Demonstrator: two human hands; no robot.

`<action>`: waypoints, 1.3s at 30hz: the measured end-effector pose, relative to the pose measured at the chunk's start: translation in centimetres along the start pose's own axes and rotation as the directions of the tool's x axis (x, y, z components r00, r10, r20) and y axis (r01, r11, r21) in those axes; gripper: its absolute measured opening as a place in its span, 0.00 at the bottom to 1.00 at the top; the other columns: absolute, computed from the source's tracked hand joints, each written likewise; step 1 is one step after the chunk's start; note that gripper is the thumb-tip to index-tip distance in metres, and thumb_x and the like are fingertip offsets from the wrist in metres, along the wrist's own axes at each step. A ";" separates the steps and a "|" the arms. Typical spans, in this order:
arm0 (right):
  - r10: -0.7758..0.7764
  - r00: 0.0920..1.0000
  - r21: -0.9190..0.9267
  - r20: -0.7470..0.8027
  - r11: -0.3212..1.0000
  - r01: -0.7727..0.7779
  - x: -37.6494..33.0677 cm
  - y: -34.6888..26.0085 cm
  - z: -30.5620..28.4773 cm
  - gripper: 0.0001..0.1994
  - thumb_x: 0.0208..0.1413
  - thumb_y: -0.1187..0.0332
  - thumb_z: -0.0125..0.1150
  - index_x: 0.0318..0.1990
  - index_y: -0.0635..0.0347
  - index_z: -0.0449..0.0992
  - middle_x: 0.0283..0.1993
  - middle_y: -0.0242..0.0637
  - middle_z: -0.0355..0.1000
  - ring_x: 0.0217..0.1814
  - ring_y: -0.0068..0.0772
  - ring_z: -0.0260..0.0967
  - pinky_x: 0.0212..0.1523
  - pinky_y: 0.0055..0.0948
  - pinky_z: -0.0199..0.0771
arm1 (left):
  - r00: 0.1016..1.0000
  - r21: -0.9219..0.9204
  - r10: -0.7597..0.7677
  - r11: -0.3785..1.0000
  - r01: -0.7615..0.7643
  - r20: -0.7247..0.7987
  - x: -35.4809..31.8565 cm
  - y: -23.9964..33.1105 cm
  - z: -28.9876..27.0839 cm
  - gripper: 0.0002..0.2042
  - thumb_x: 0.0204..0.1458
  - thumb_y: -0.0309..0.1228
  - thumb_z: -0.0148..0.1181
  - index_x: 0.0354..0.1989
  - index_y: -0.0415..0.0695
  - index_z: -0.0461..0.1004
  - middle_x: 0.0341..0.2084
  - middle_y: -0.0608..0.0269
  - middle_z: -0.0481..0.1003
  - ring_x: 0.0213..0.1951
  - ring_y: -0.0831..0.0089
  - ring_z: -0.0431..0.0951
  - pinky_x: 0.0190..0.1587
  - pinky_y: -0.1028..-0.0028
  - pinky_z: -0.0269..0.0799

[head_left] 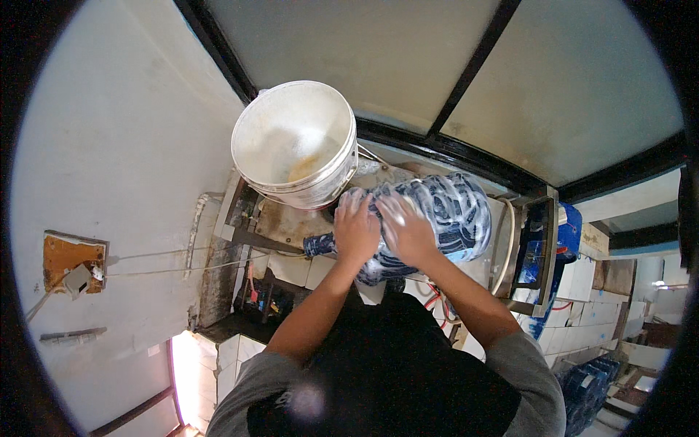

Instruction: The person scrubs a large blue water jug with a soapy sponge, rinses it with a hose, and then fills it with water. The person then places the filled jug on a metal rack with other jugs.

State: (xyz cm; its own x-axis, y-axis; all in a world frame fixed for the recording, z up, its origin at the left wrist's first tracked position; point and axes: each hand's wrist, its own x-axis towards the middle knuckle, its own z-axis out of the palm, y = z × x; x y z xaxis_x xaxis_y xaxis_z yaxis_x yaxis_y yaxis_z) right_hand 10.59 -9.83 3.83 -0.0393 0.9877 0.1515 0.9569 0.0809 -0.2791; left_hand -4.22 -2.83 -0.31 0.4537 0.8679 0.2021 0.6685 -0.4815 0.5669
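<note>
A large blue water jug (459,215), ribbed and streaked with white suds, lies on its side across a metal stand. Its narrow neck points left. My left hand (356,227) rests flat on the shoulder end of the jug, fingers stretched out and foamy. Close beside it, my right hand (403,227) presses on top of the jug's body with its fingers extended and spread. Foam covers the fingertips of both hands, so whether anything thin lies under the palms is hidden.
A white bucket (335,171) stands just beyond the jug at the left, with something yellowish inside. The metal stand's frame (231,207) borders the work area. A pale hose (508,247) curves at the right, near blue containers (569,231). Framed panels (568,87) rise behind.
</note>
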 end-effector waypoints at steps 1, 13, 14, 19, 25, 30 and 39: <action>-0.160 0.977 -0.009 -0.144 0.987 0.160 -1.9 1.2 0.0 0.25 0.66 0.62 0.51 0.68 0.62 0.68 0.68 0.51 0.68 0.71 0.59 0.63 0.70 0.55 0.62 | 0.999 -0.026 -0.026 0.999 0.026 0.021 0.1 0.0 0.0 0.25 0.57 0.33 0.57 0.65 0.41 0.70 0.67 0.46 0.67 0.71 0.43 0.60 0.72 0.51 0.54; 0.784 0.590 0.138 -0.194 0.617 -0.775 -8.5 14.0 -3.1 0.20 0.67 0.60 0.52 0.60 0.61 0.75 0.58 0.62 0.73 0.60 0.66 0.71 0.61 0.53 0.72 | 0.931 -0.300 -0.239 0.899 0.320 0.275 -4.4 -6.5 -0.4 0.32 0.66 0.50 0.46 0.73 0.43 0.60 0.66 0.40 0.67 0.71 0.45 0.61 0.73 0.56 0.53; 0.866 0.495 0.237 -0.077 0.498 -0.834 -8.7 15.3 -3.7 0.25 0.69 0.50 0.48 0.53 0.66 0.78 0.50 0.66 0.76 0.51 0.71 0.76 0.57 0.55 0.74 | 0.835 -0.157 -0.355 0.878 0.453 0.420 -4.3 -8.0 -0.9 0.33 0.68 0.53 0.42 0.73 0.43 0.60 0.65 0.39 0.68 0.71 0.46 0.61 0.73 0.56 0.54; 0.812 0.569 0.242 0.130 0.530 -0.813 -7.9 19.4 -3.0 0.40 0.64 0.32 0.44 0.46 0.69 0.82 0.46 0.66 0.78 0.53 0.69 0.75 0.60 0.57 0.70 | 0.515 0.309 -0.393 0.919 0.243 0.762 -1.5 -20.0 1.8 0.37 0.70 0.58 0.26 0.74 0.38 0.54 0.63 0.35 0.69 0.65 0.40 0.69 0.69 0.52 0.61; 0.642 0.760 0.479 0.098 0.639 -0.602 -9.5 17.3 -5.0 0.34 0.49 0.38 0.71 0.46 0.65 0.82 0.43 0.61 0.81 0.51 0.59 0.79 0.55 0.45 0.76 | 0.667 0.168 -0.381 0.917 0.362 0.640 -5.5 -20.8 2.0 0.44 0.67 0.63 0.15 0.69 0.37 0.65 0.69 0.38 0.62 0.72 0.49 0.60 0.73 0.60 0.51; 0.443 0.892 0.843 0.090 0.443 -0.305 -13.1 18.3 -2.6 0.42 0.45 0.69 0.81 0.69 0.63 0.65 0.62 0.44 0.74 0.64 0.36 0.71 0.68 0.36 0.66 | 0.893 0.344 -0.245 0.933 0.110 0.378 -5.8 -15.7 -1.1 0.49 0.60 0.74 0.28 0.51 0.35 0.79 0.40 0.32 0.79 0.46 0.37 0.79 0.50 0.47 0.73; 0.462 0.885 0.815 0.048 0.495 -0.302 -19.0 19.9 5.9 0.50 0.44 0.74 0.79 0.74 0.65 0.54 0.66 0.47 0.69 0.69 0.42 0.66 0.71 0.39 0.62 | 0.853 0.215 -0.035 0.972 -0.091 0.521 -7.5 -12.1 -4.8 0.37 0.34 0.58 0.75 0.41 0.34 0.79 0.33 0.40 0.82 0.42 0.44 0.83 0.48 0.53 0.76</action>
State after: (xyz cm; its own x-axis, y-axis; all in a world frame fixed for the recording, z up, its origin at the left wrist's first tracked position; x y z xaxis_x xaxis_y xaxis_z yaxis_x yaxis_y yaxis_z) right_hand 28.68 -26.17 -10.24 0.3937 0.9184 -0.0401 0.2510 -0.1494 -0.9564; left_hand -18.51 -2.97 -4.86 0.6706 0.6936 -0.2632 0.7352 -0.5738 0.3610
